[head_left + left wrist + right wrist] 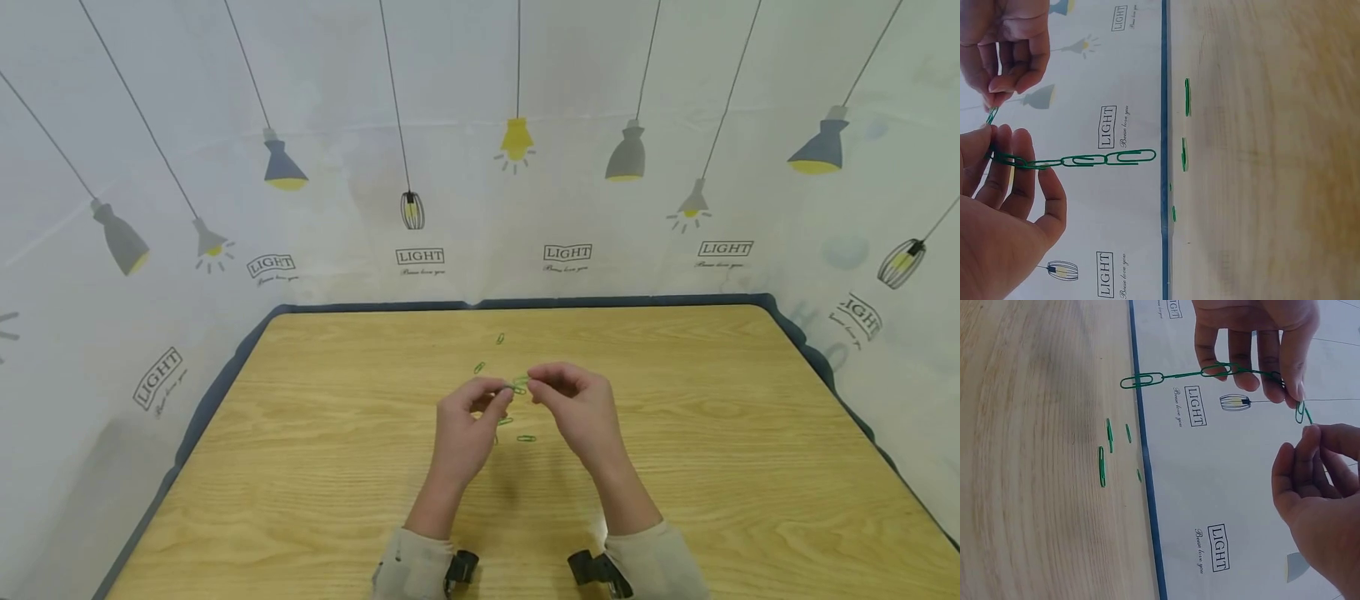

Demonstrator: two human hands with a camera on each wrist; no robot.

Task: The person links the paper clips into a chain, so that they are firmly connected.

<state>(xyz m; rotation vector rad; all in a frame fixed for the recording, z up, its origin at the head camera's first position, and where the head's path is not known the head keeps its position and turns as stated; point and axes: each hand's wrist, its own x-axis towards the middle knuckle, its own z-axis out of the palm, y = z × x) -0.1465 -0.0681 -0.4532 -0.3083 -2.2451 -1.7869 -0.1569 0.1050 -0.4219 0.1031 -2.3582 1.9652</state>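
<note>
Above the table, my left hand [465, 425] pinches the upper end of a chain of green paper clips [1082, 160]. The chain hangs past its fingers, its lowest clip free in the air. Close beside it, my right hand [581, 417] pinches a green paper clip [1309, 417] between thumb and fingertip. That clip meets a clip end [1299, 412] sticking out of the left fingertips; whether the two are linked I cannot tell. Fingers cover parts of both.
Several loose green paper clips lie on the wooden table [337, 467], among them one clip [527, 438] below the hands and another clip [500, 338] farther back. A pale wall covering [465, 200] printed with lamps surrounds the table's dark-edged back and sides.
</note>
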